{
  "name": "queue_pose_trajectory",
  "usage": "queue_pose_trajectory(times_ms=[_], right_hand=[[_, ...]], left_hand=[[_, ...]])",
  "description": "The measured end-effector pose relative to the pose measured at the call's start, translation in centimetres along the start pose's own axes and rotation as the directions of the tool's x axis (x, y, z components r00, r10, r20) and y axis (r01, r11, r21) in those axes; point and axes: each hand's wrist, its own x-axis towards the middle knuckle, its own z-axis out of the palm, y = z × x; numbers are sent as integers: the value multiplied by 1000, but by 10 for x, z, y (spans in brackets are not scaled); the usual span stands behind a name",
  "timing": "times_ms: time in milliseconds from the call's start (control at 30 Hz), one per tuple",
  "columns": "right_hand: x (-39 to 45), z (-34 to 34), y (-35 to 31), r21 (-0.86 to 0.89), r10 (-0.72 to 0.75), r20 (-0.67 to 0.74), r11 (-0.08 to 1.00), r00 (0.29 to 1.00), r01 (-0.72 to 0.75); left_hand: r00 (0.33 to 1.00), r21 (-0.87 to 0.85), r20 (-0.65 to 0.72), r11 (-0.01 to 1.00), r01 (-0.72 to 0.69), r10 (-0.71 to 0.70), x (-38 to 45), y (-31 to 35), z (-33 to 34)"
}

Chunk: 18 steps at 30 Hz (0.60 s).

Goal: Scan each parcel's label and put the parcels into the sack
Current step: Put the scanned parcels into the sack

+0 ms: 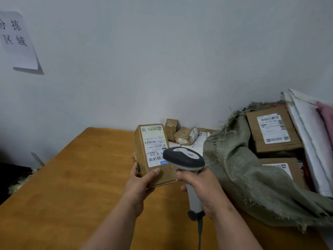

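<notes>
Left hand (139, 184) grips the near end of a brown parcel (154, 156), thumb curled over its top face, fingers wrapped underneath; parcel held above the wooden table (72, 186), label (153, 145) facing up. Right hand (200, 188) is closed round the grey handle of a barcode scanner (185, 157), whose dark head sits over the label's near right corner and hides part of it. Scanner cable hangs down from the handle's base.

Around: small taped parcels (182, 135) heaped at the table's far edge against the wall, just behind the held parcel. To the right, a green woven sack (239, 170) lies slumped on the table, mouth open toward the wall, frayed rim; two labelled boxes (272, 130) show inside it. White woven bags (306, 141) are stacked at far right, touching the sack.

Paper notice (16, 40) on the wall, upper left. Table's left edge runs diagonally; dark clutter beyond it, unclear. Bare tabletop lies left of and below the hands.
</notes>
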Motion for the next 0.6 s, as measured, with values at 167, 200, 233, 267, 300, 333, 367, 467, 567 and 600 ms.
queue_pose_trajectory(times_ms=[167, 200, 233, 267, 300, 333, 367, 467, 567, 600], right_hand=[[-4, -11, -9, 27, -5, -196, 1000, 981, 10], [-6, -14, -10, 37, -1, -240, 999, 971, 10], [-7, -17, -11, 40, -3, -276, 999, 961, 15], [-10, -21, -11, 38, -8, -309, 999, 951, 21], [-14, -25, -12, 32, -12, -341, 999, 940, 24], [-18, -29, -13, 20, -16, -372, 999, 928, 25], [-23, -33, -13, 3, -20, -403, 1000, 915, 23], [-38, -52, -15, -33, -32, -512, 999, 858, 17], [-50, -80, -18, -54, -53, -613, 998, 788, 24], [-54, -91, -18, -70, -71, -633, 997, 771, 34]], left_hand=[[993, 45, 117, 999, -26, 21, 3, 19, 19], [990, 57, 138, 998, -30, 22, 3, 22, 23], [988, 64, 153, 997, -35, 25, 3, 24, 28], [986, 72, 166, 997, -41, 28, 3, 26, 33], [983, 79, 182, 996, -46, 31, 3, 28, 38], [978, 85, 204, 995, -54, 35, 2, 29, 43], [973, 92, 229, 994, -63, 41, 1, 31, 49], [955, 118, 294, 990, -83, 45, -5, 34, 69], [938, 125, 344, 988, -91, 43, -15, 36, 93], [933, 128, 358, 986, -103, 51, -18, 37, 102]])
